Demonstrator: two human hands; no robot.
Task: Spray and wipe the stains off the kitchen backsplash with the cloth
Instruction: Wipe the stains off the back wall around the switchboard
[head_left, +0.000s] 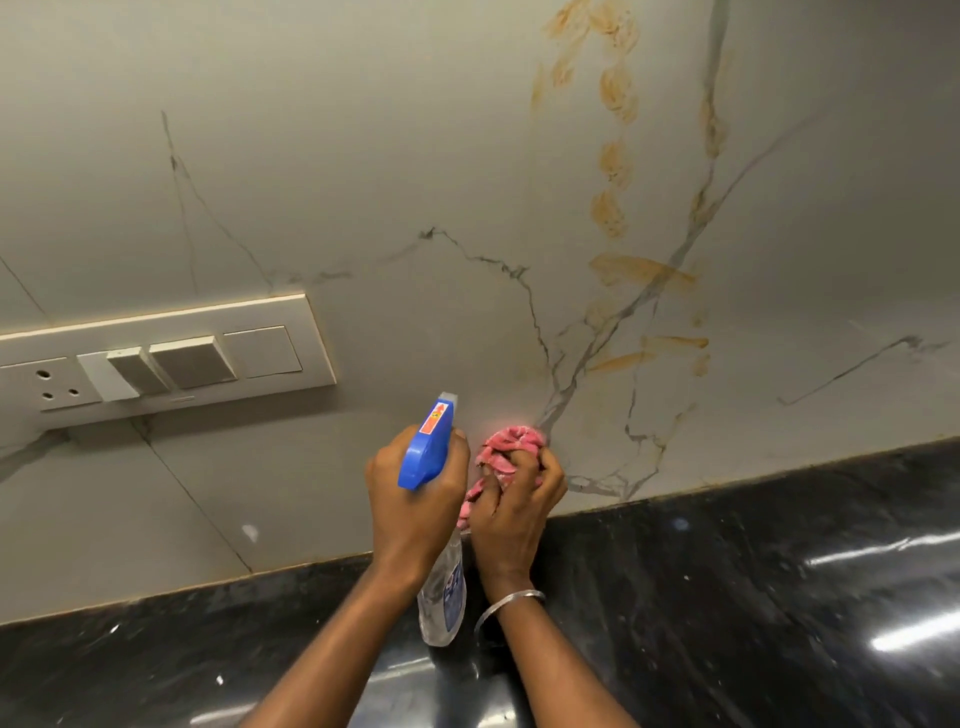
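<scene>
The left hand (415, 499) grips the spray bottle (428, 447), the right hand (514, 499) clutches the cloth (511, 441), and the backsplash (363, 156) stains (615, 156) at one o'clock apparently all remain to clean.

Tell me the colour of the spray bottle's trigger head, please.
The trigger head is blue, with an orange label; the head view shows it best.

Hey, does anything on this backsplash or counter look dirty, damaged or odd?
Orange-brown stains run in a blotchy trail down the backsplash, above the right hand and its pink cloth, unlike the grey veins. White specks dot the counter. The spray bottle in the left hand and the switch plate look fine.
</scene>
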